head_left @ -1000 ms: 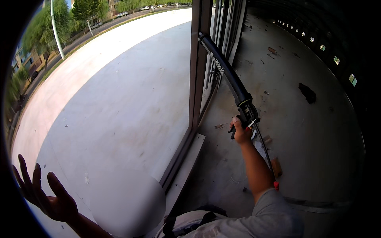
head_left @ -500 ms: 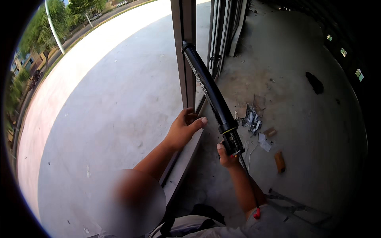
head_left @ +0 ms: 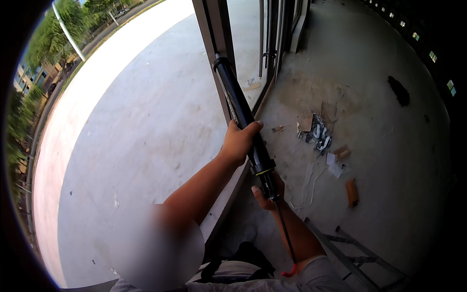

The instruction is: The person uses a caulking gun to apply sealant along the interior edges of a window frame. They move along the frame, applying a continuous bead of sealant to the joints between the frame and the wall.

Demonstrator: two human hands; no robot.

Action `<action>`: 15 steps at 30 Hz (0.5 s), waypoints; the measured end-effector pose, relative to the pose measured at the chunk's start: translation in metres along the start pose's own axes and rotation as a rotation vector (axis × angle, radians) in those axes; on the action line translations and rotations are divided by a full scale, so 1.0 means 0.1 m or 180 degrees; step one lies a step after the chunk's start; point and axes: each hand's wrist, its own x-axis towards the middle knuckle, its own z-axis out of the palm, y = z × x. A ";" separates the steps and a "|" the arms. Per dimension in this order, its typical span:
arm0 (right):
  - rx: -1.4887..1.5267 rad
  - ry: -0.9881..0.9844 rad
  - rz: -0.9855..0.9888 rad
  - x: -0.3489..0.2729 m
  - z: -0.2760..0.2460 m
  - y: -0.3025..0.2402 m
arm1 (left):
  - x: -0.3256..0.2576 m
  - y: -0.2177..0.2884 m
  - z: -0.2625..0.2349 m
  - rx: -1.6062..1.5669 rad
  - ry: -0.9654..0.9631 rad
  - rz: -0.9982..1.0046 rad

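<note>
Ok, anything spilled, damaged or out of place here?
Yes: crumpled silver-white scraps, brown cardboard-like pieces and an orange-brown elongated packet lie strewn on the grey floor, right of the black tubular sealant gun. They look like discarded litter.

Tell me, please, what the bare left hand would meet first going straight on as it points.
The black cylindrical sealant gun, which the left hand grips; depth beyond it is unclear.

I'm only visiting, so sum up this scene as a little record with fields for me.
Left hand: grips a black caulking gun around its barrel
Right hand: holds the gun's rear end
Nozzle: points at a brown frame post; contact unclear
Floor: scrap pile, orange-brown object, metal ladder
Outside: trees beyond pale ground
</note>
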 end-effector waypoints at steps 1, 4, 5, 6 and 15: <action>-0.0011 0.0045 -0.0012 -0.09 0.01 0.12 | 0.05 -0.16 -0.05 0.0085 0.0056 0.0021; -0.0009 -0.0019 -0.0062 -0.25 0.04 0.40 | 0.12 -0.45 -0.11 0.0265 0.0154 -0.0033; -0.0017 0.0012 -0.0032 -0.30 0.04 0.46 | 0.09 -0.50 -0.11 0.0273 0.0153 -0.0114; -0.0008 0.0036 0.0012 -0.35 0.06 0.51 | 0.07 -0.55 -0.12 0.0289 0.0169 -0.0207; -0.0082 -0.0142 0.0347 -1.01 0.10 1.13 | 0.35 -1.75 -0.50 0.0421 0.0239 -0.0369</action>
